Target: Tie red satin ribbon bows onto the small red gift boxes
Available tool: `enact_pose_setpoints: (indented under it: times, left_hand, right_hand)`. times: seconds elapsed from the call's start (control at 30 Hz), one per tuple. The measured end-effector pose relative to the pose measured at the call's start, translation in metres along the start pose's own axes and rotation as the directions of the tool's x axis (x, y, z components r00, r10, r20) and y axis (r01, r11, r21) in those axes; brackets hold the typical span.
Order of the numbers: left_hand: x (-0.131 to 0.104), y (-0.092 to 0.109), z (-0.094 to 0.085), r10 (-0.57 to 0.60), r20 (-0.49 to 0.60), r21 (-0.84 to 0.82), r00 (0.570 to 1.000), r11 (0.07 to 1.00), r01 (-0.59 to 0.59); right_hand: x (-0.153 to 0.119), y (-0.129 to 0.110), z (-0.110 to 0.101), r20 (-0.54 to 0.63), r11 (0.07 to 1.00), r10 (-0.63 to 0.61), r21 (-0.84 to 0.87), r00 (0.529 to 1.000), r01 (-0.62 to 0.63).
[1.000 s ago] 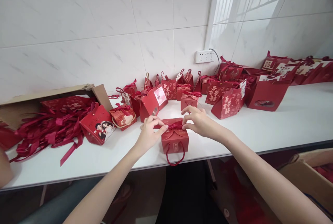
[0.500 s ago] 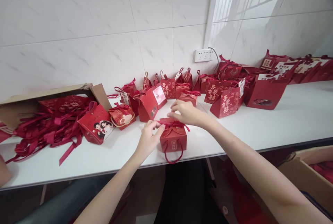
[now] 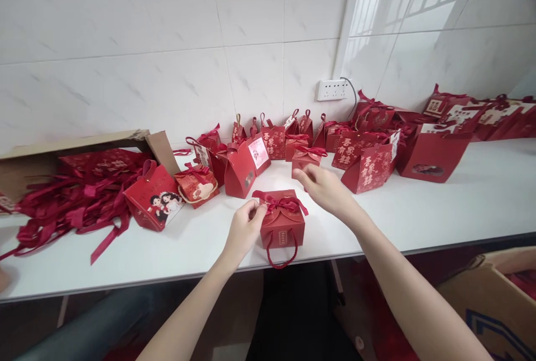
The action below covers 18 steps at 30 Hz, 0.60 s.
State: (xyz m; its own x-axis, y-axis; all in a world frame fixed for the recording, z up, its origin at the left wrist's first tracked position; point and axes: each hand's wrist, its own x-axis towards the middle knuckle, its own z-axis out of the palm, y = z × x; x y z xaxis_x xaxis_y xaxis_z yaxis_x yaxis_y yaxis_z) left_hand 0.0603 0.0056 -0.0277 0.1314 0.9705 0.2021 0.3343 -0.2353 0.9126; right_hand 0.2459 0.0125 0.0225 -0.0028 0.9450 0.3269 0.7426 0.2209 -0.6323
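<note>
You are facing a long white counter (image 3: 460, 204) that runs along a wall of pale marbled tiles (image 3: 125, 42), with a white socket strip (image 3: 333, 89) fixed low on the wall and a cable curving off its right end. Window bars are mirrored in the glossy tiles at upper right. At the far left an open cardboard carton (image 3: 75, 143) lies on its side, spilling a heap of dark red ribbons (image 3: 71, 210) onto the counter. Behind your hands stands a crowd of red gift boxes (image 3: 368, 166) of several shapes, some with gold characters, one with a cartoon couple (image 3: 154, 198) printed on it, and more reach away along the wall to the right. Below the counter edge at lower right sits another cardboard box (image 3: 494, 299).

The small red gift box (image 3: 282, 221) stands upright near the front edge of the counter, just in front of you. Its scalloped flaps are folded shut on top, a red ribbon bow (image 3: 280, 203) lies across them, and a red cord handle loops down over its front face past the counter edge.

Your left hand (image 3: 245, 227) is against the box's left side, fingers curled together and pinching the left end of the bow. Your right hand (image 3: 324, 185) hovers just behind and right of the box, fingers loosely spread, holding nothing
</note>
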Motion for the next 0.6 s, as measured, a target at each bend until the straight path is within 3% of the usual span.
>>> enact_pose_setpoints:
  times: [0.1,0.17,0.27,0.37,0.43,0.5,0.6]
  left_hand:
    - [0.0,-0.001,0.001,-0.003,0.001,-0.029,1.0,1.0,0.003]
    - [0.001,-0.002,0.002,-0.003,0.0,-0.064,1.0,0.998,0.003]
    - [0.002,-0.005,0.003,-0.01,0.004,-0.126,1.0,0.992,0.011]
    - [0.003,-0.01,0.004,-0.02,-0.003,-0.207,1.0,0.978,0.019]
    - [0.004,-0.013,0.002,-0.032,0.005,-0.282,0.999,0.959,0.032]
    - [0.005,-0.015,0.001,-0.048,0.034,-0.35,0.998,0.935,0.057]
    - [0.005,-0.014,-0.002,-0.054,0.096,-0.411,0.994,0.907,0.089]
  right_hand:
    - [-0.028,0.004,0.0,0.131,0.995,0.097,-0.039,0.987,-0.092]
    - [-0.038,0.005,0.008,0.144,0.993,0.121,0.001,0.982,-0.122]
    - [-0.039,0.007,0.023,0.116,0.978,0.156,0.123,0.981,-0.17]
    - [-0.031,0.013,0.03,0.172,0.919,0.156,0.335,0.973,-0.207]
    - [-0.028,0.018,0.032,0.238,0.819,0.142,0.516,0.961,-0.249]
    - [-0.028,0.022,0.033,0.314,0.662,0.121,0.682,0.942,-0.312]
    - [-0.029,0.028,0.035,0.404,0.428,0.093,0.809,0.91,-0.403]
